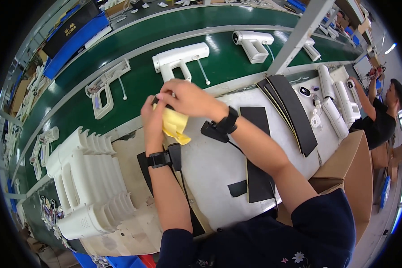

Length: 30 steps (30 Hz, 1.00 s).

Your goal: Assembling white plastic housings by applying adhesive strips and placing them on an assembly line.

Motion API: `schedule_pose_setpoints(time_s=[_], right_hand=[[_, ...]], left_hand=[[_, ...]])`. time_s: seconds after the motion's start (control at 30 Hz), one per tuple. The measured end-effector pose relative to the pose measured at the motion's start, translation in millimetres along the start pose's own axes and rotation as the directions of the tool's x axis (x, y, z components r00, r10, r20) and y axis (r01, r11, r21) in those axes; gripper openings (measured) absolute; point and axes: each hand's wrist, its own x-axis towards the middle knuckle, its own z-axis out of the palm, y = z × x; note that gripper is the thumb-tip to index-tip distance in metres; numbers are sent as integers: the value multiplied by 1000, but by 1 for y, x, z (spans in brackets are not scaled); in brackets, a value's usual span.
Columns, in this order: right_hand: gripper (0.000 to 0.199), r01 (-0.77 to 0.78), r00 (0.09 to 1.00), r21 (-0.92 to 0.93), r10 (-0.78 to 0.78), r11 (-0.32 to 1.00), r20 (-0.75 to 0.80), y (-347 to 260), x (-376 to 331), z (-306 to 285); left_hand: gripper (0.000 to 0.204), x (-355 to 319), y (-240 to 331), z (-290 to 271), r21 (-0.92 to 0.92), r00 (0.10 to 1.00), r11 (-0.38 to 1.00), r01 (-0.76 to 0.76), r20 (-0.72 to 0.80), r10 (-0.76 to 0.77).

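Note:
Over the near edge of the belt my two hands are close together, fingers closed. My left hand point(152, 116) pinches a small black piece with a crumpled yellow backing sheet point(175, 123) hanging below it. My right hand point(190, 97) grips the same black piece from the right, its fingertips meeting the left ones. Most of the piece is hidden by the fingers. Just beyond the hands a white gun-shaped housing point(182, 54) lies on the green belt. Black foam sheets point(260, 152) with yellow edges are on the table right of my forearms.
Nested white housing shells point(87, 178) stand at the left. More black foam strips point(290, 111) and white tubular parts point(335, 117) lie to the right. A cardboard box point(353, 178) stands at my right. A metal post point(299, 38) rises by the belt point(138, 44). Another person point(384, 116) works far right.

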Motion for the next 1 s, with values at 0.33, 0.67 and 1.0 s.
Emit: schedule_pose_setpoints(time_s=[0.33,0.67,1.0], right_hand=[[48,-3,999,366,16,930,-32,32,-31,17],[32,-46,978,374,117,926,-170,42,-28,10],[33,16,973,348,65,937,-220,34,-26,12]], left_hand=[[27,0,-8,7,175,981,978,-113,-135,138],[30,-8,-2,17,207,987,977,-45,-144,76],[44,-7,-5,11,23,997,998,-57,-51,58]])
